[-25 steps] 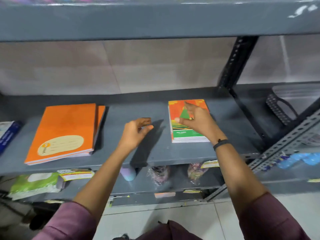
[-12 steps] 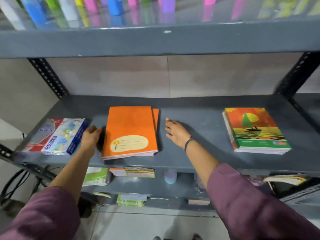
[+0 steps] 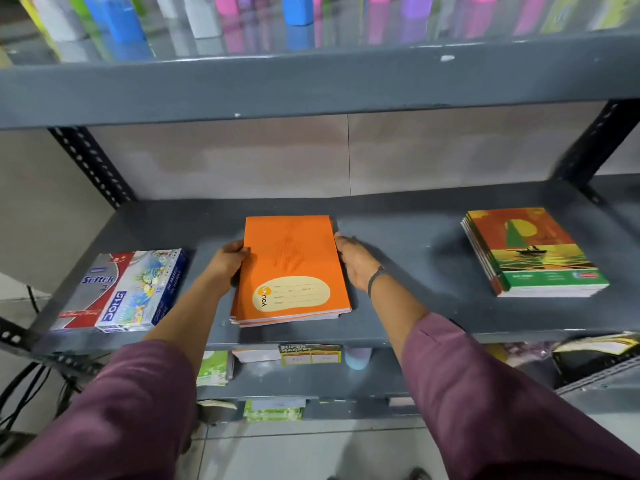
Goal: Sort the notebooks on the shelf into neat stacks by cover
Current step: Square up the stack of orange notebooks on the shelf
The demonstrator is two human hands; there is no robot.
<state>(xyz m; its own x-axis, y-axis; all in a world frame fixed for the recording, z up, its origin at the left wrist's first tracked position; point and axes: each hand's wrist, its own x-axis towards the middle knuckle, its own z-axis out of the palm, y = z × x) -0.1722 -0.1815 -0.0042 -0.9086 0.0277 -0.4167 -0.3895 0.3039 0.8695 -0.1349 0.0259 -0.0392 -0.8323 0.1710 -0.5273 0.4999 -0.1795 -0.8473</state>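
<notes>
Nearest the camera, two arms in maroon sleeves reach up and forward from the bottom corners toward the stack of orange paper-covered notebooks (image 3: 292, 271), which lies flat at the middle of the grey metal shelf board (image 3: 408, 317), close to its front edge. Each forearm is bare past the pushed-up cuff and angles inward, so the hands close in on the stack from opposite sides.

On the stack's left side, the left hand (image 3: 227, 266) wraps the long edge, thumb lying over the top cover and the other fingers curled under or against the side; it grips the stack. On the stack's right side, the right hand (image 3: 353, 261), a dark band at its wrist, is flattened with fingers extended and together, pressed along the long edge, palm facing the books. The lower notebooks stick out slightly at the near left corner.

Left of the orange stack, well apart from it, two flat printed cardboard boxes (image 3: 124, 292) lie side by side on the same board. Far to the right of the orange stack sits a pile of notebooks with a green-and-orange sailboat cover (image 3: 533, 252), untouched. Above and beyond the orange stack, blurred coloured bottles (image 3: 124, 15) stand on the upper shelf.
</notes>
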